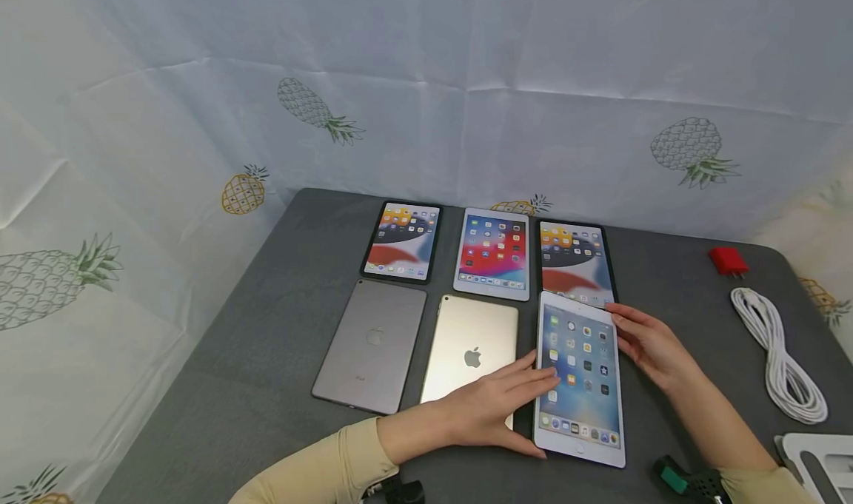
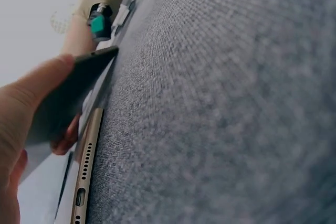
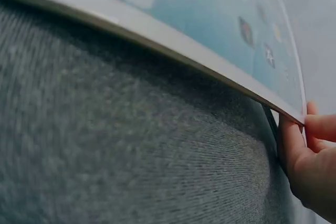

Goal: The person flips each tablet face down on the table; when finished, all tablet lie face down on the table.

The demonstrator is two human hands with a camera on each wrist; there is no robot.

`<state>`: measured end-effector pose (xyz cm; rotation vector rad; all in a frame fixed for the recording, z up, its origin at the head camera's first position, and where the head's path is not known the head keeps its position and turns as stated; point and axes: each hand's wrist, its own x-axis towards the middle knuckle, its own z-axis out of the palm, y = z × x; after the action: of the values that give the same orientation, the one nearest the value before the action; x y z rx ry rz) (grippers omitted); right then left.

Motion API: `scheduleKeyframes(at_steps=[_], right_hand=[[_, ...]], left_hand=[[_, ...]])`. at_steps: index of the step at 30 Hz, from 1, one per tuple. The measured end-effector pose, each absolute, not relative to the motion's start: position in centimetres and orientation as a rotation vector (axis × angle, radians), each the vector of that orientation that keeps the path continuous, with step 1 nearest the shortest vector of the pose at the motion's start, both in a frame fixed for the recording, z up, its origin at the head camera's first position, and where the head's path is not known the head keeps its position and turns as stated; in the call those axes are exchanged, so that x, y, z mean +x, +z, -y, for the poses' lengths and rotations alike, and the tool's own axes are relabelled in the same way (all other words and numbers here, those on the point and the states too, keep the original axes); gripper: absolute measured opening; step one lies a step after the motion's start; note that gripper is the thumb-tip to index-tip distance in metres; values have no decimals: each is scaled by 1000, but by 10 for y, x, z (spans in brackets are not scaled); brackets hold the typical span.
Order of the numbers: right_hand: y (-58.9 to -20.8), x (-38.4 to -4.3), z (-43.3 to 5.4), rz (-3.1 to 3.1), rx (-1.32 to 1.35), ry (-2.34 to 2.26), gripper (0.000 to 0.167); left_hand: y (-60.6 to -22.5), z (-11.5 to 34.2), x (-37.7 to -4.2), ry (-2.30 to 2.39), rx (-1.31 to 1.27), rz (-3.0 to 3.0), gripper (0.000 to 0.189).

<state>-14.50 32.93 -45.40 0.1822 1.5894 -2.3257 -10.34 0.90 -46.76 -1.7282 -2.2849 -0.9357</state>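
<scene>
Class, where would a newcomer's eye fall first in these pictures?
Probably on the white tablet, held between the left hand and the right hand, right of the gold tablet. Next, the red plug near the far right corner of the grey table, beyond the coiled white cable.

pineapple-printed sheet (image 1: 440, 119) behind grey table (image 1: 266, 341)

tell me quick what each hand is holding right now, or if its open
Left hand: holding the blue-screened white tablet by its left edge.
Right hand: pinching the same tablet near its upper right corner.
</scene>
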Motion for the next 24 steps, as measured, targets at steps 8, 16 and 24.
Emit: scheduleKeyframes(at_steps=[8,16,24], right_hand=[[-448,-146,-309,-2580,117,-1493,49],[-442,-146,-295,-2809,-26,-1079,55],[-432,-149,-281,-2763,12,-1073,71]], left_hand=[[-464,-13,-105,-920,-1695,2054,85],[-454,-16,-107,-1034,-1694,2022,83],[-443,-18,-108,-1044,-1716,1973,77]])
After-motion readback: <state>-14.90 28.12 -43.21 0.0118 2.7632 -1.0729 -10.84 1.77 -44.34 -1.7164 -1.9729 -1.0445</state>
